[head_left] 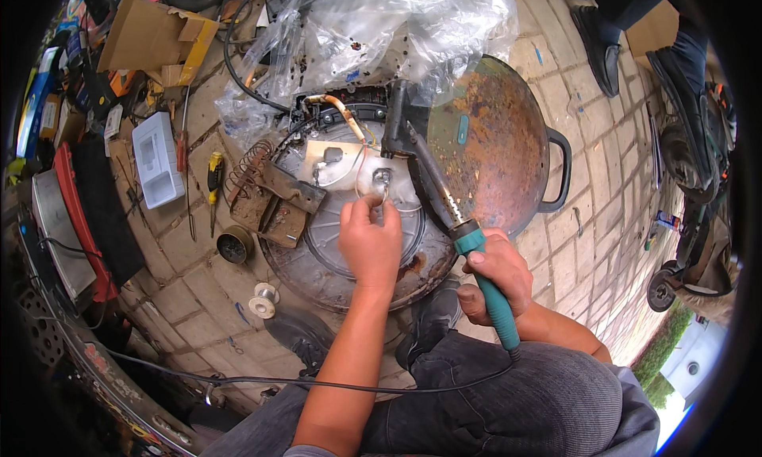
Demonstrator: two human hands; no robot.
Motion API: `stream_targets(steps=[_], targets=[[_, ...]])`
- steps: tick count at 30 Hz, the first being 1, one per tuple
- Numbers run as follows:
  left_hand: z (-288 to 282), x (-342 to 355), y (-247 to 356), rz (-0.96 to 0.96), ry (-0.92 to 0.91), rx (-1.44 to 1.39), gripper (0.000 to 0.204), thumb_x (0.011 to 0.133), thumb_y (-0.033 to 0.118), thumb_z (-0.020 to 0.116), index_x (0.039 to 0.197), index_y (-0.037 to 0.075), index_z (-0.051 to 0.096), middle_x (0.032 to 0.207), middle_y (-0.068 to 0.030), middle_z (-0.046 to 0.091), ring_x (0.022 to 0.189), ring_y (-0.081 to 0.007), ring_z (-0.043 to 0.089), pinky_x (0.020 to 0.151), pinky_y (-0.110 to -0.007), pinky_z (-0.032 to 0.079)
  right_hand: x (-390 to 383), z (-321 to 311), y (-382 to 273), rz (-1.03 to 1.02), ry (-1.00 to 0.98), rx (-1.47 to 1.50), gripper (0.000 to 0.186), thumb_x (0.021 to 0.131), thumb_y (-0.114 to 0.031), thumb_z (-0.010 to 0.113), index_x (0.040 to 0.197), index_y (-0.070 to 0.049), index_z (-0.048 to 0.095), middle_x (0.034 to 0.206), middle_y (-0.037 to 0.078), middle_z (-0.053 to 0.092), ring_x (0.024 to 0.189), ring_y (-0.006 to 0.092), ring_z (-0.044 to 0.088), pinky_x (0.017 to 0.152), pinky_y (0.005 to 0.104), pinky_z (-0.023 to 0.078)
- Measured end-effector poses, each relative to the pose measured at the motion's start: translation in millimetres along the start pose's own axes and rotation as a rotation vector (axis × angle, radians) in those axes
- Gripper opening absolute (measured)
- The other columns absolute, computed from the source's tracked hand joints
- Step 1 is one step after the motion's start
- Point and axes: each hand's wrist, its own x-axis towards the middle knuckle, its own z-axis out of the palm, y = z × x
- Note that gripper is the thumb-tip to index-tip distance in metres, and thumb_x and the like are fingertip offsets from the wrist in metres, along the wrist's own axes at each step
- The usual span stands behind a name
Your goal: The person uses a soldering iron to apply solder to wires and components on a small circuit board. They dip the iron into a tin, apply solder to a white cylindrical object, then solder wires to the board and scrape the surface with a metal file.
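Observation:
My right hand (pixel 508 276) grips the teal handle of a soldering iron (pixel 498 310). The iron's metal barrel slants up and left, over the edge of a rusty round lid (pixel 500 144). With thumb and forefinger, my left hand (pixel 370 239) pinches a thin wire (pixel 358 189) beside a white padded patch (pixel 377 179). This patch lies on the opened underside of a round metal appliance (pixel 305 270). A sleeved, browned cable (pixel 337 108) runs down to the thin wires there. What exactly sits between my left fingertips is partly hidden.
Clear plastic sheeting (pixel 397 28) covers the far side. To the left lie a metal box part (pixel 278 203), a yellow screwdriver (pixel 214 175), a pale blue tray (pixel 157 159) and a solder spool (pixel 263 300). The iron's black cord (pixel 317 385) crosses my lap. Another person's shoe (pixel 597 48) is at far right.

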Motion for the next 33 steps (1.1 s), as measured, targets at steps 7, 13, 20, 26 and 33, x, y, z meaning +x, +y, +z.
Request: stream_targets(steps=[7,13,20,26,33], targets=[[0,0,0,0.020,0.022,-0.017,0.016,0.083,0.013,0.078,0.092,0.000,0.071,0.081,-0.0073,0.062,0.067,-0.0187,0.056,0.064,-0.034,0.049,0,1,0,0.000,0.000,0.006,0.043,0.090,-0.019,0.077,0.124,0.001,0.059,0.083,0.011,0.061,0.069,0.0265,0.058,0.068,0.0434,0.050],[-1,0,0,0.032,0.017,-0.026,0.017,0.083,0.012,0.078,0.091,0.000,0.070,0.081,-0.0071,0.061,0.067,-0.0187,0.056,0.063,-0.034,0.048,0,2,1,-0.002,-0.004,0.007,0.044,0.089,-0.018,0.077,0.125,0.001,0.059,0.083,0.011,0.060,0.069,0.0266,0.057,0.067,0.0430,0.049],[-7,-2,-1,0.026,0.016,-0.088,0.015,0.084,0.010,0.078,0.090,-0.001,0.069,0.081,-0.0063,0.059,0.067,-0.0160,0.054,0.063,-0.032,0.047,1,6,0,0.005,-0.010,0.007,0.043,0.089,-0.018,0.077,0.124,0.001,0.060,0.083,0.011,0.061,0.069,0.0270,0.058,0.069,0.0437,0.050],[-47,4,10,0.031,0.103,-0.258,0.015,0.090,0.012,0.075,0.089,0.000,0.066,0.078,-0.0003,0.056,0.065,-0.0087,0.048,0.060,-0.026,0.042,-2,5,1,-0.013,0.025,-0.010,0.038,0.092,-0.018,0.073,0.121,0.002,0.059,0.082,0.013,0.060,0.066,0.0258,0.056,0.071,0.0450,0.050],[-147,114,-90,0.005,0.468,0.192,0.029,0.094,0.020,0.068,0.113,-0.003,0.069,0.104,-0.0115,0.067,0.095,-0.0237,0.064,0.086,-0.035,0.050,14,19,0,-0.076,-0.026,0.019,0.045,0.094,-0.020,0.071,0.130,0.000,0.052,0.082,0.011,0.057,0.067,0.0239,0.053,0.070,0.0441,0.047]])
